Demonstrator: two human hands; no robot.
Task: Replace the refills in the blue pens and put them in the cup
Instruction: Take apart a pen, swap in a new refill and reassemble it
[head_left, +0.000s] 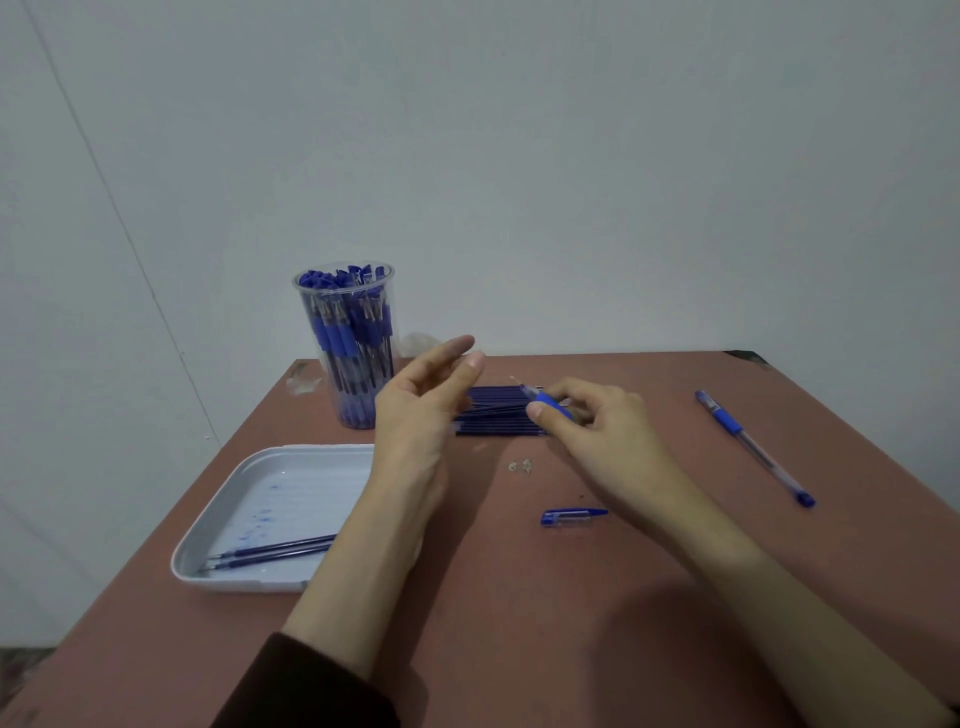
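Pen (548, 402) sits pinched in your right grip (592, 423); your left grip (421, 410) is loose, holding nothing. Hold the pen steady and take just one of the refills (493, 423).

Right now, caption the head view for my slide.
Right hand grips blue pen by refill pile; left hand open; pen cup behind.

No legible text, label, brand, number or sign anywhere in view. Too small and blurred to read any print on the pens (349, 332) in the cup (296, 285), on the loose pen (753, 447) lying on the surface (519, 597), on the cap (571, 517) nearby, or on the pen part (545, 401) pinched in the right hand (597, 423). Only blue ink smears, no lettering, on the white tray (228, 584).
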